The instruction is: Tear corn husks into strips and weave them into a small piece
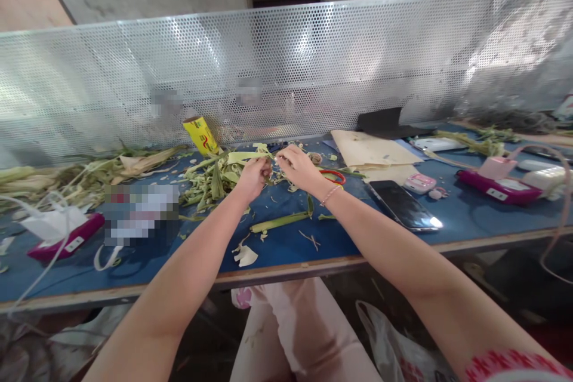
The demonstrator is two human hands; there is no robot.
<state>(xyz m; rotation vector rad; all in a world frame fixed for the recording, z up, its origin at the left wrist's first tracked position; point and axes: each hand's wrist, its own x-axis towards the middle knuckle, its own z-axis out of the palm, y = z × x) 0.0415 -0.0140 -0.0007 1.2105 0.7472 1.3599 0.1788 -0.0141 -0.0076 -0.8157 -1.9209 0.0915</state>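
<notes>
My left hand (255,179) is closed in a pinch with a pale green leaf strip (242,157) at its fingers. Close beside it, my right hand (296,166) has curled fingers, pinched towards the left hand. What its fingertips grip is too small to make out. A heap of torn green plant pieces (210,182) lies to the left of my hands. In front of them on the blue tabletop rests a green stalk (282,222). A red and yellow ring-shaped thing (333,176) shows behind my right wrist.
A yellow box (201,136) leans near the perforated metal screen (304,65). Long stalks (134,164) lie at left. A phone (405,206), brown paper (376,149) and a purple power strip (499,187) are at right. Another power strip (67,239) with cables sits at left.
</notes>
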